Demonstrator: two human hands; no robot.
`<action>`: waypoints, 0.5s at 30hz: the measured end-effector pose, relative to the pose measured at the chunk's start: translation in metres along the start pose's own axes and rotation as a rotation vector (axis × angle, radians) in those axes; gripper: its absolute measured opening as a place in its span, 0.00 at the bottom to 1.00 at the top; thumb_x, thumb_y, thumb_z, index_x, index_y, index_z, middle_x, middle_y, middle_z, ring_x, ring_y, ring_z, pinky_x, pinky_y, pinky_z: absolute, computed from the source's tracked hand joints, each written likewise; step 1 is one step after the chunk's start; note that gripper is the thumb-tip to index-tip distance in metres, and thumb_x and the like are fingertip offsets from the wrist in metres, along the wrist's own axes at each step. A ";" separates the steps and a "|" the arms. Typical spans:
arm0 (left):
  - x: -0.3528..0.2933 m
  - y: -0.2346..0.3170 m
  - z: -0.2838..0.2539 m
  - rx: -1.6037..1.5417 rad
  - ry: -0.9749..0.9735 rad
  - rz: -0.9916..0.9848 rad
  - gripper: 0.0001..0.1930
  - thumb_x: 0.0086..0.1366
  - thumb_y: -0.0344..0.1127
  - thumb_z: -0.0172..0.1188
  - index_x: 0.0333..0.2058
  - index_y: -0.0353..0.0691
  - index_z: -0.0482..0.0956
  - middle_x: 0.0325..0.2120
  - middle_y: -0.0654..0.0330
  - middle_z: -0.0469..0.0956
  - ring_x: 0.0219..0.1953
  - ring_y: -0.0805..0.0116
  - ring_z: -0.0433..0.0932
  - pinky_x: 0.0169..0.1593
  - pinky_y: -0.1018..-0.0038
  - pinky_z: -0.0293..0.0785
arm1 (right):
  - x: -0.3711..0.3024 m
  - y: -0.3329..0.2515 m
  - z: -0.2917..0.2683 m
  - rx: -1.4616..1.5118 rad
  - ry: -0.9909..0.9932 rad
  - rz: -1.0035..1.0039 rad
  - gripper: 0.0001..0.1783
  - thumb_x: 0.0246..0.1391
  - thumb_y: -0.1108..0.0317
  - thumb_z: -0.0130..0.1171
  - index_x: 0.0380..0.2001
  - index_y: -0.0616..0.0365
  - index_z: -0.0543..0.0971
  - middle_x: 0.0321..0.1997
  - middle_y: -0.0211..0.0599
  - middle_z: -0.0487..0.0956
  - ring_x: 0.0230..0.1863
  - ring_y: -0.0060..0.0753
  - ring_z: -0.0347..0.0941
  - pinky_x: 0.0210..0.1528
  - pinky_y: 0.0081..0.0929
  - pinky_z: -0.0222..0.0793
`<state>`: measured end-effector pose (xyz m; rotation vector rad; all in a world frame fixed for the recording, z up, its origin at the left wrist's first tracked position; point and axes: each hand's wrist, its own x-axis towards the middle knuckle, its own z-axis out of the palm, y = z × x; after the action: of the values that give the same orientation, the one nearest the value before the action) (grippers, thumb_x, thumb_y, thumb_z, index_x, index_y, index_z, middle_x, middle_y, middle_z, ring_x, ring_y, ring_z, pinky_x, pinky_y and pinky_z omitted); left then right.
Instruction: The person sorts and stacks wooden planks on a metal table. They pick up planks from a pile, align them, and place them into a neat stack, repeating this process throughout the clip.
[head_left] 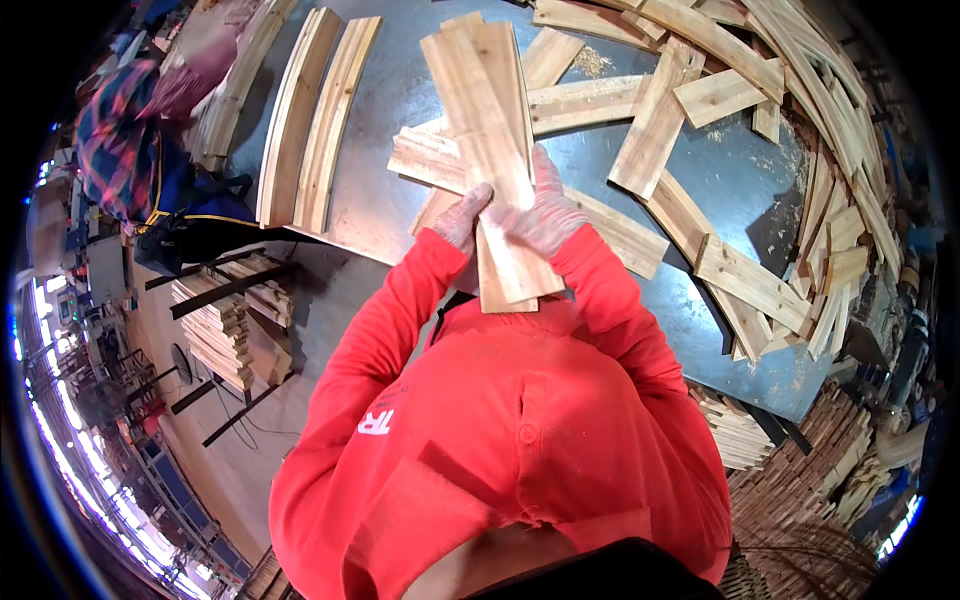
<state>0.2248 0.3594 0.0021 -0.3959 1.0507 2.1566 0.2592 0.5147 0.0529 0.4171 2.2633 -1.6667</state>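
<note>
Two wooden boards (484,128) lie one over the other at a slight angle, pointing away from my red shirt. My left hand (463,217) is closed on their left edge, its thumb up on the top board. On the opposite edge, my right hand (547,208) grips the boards, slightly blurred, fingers along the side. Both hands look gloved in a light, thin material. Beneath the held boards, a shorter plank (425,158) lies crosswise on the metal table (370,190). Which board each finger touches underneath is hidden.
Loose planks (655,130) lie crisscrossed over the table's right half, with sawdust (592,62) among them. Two long boards (318,120) lie side by side at left. Beyond them stands another person in a plaid sleeve (115,130). Stacked boards (215,330) sit on a rack below left.
</note>
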 end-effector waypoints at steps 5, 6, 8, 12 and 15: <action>-0.021 -0.010 0.011 0.011 0.038 -0.045 0.24 0.72 0.48 0.50 0.57 0.35 0.67 0.49 0.54 0.75 0.48 0.64 0.76 0.54 0.67 0.74 | -0.041 -0.025 -0.008 -0.407 -0.121 0.149 0.77 0.29 0.45 0.79 0.72 0.57 0.37 0.74 0.58 0.44 0.74 0.54 0.47 0.71 0.36 0.50; -0.020 -0.012 0.006 0.061 0.073 -0.009 0.24 0.71 0.48 0.51 0.57 0.35 0.68 0.49 0.54 0.75 0.47 0.65 0.75 0.52 0.67 0.74 | -0.041 0.002 -0.009 -0.252 -0.115 0.100 0.75 0.31 0.46 0.77 0.72 0.57 0.37 0.74 0.59 0.42 0.74 0.57 0.46 0.72 0.37 0.49; -0.025 -0.006 0.017 0.350 0.178 0.118 0.24 0.69 0.48 0.54 0.53 0.34 0.71 0.46 0.54 0.77 0.42 0.70 0.75 0.48 0.70 0.73 | -0.039 0.038 -0.013 0.108 -0.094 0.011 0.77 0.30 0.46 0.77 0.71 0.58 0.33 0.75 0.61 0.38 0.74 0.59 0.43 0.73 0.37 0.47; -0.009 -0.004 -0.001 0.743 0.142 0.125 0.22 0.68 0.42 0.56 0.53 0.31 0.72 0.41 0.56 0.79 0.43 0.68 0.77 0.48 0.69 0.75 | -0.045 0.023 0.008 -0.384 -0.179 0.285 0.80 0.28 0.47 0.76 0.71 0.54 0.27 0.74 0.61 0.39 0.74 0.59 0.44 0.73 0.37 0.49; -0.011 -0.010 -0.004 0.530 0.193 0.066 0.21 0.68 0.40 0.57 0.53 0.31 0.72 0.42 0.56 0.79 0.42 0.66 0.79 0.48 0.66 0.77 | -0.044 -0.005 0.008 -0.233 -0.142 0.441 0.80 0.28 0.48 0.76 0.71 0.52 0.27 0.74 0.61 0.39 0.73 0.61 0.45 0.72 0.39 0.52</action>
<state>0.2391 0.3552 -0.0004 -0.3211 1.7037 1.8224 0.2980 0.5028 0.0731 0.6604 2.0431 -1.1635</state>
